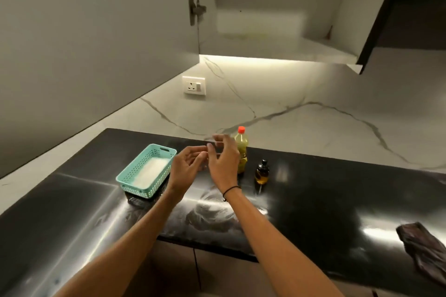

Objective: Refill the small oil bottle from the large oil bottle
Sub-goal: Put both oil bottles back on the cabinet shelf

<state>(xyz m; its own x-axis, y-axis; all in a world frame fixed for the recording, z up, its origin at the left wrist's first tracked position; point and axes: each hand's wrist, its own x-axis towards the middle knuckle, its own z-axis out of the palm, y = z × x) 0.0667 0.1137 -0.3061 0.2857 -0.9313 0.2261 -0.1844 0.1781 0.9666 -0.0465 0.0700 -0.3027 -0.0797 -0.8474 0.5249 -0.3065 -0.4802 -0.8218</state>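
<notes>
Small oil bottle (261,172) and large oil bottle (241,152) stand side by side, capped, on the dark worktop (313,200).
Left of them sits a teal basket (144,171) with something white inside; a dark cloth (424,251) lies at the right edge. Both hands hover just in front of the large bottle, left hand (185,166) and right hand (223,161) close together, fingers loosely spread and relaxed, holding nothing visible.

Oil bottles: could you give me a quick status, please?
Both hands, left and right, open, holding nothing. Large oil bottle capped; small oil bottle beside it, untouched. Nothing blocking.
</notes>
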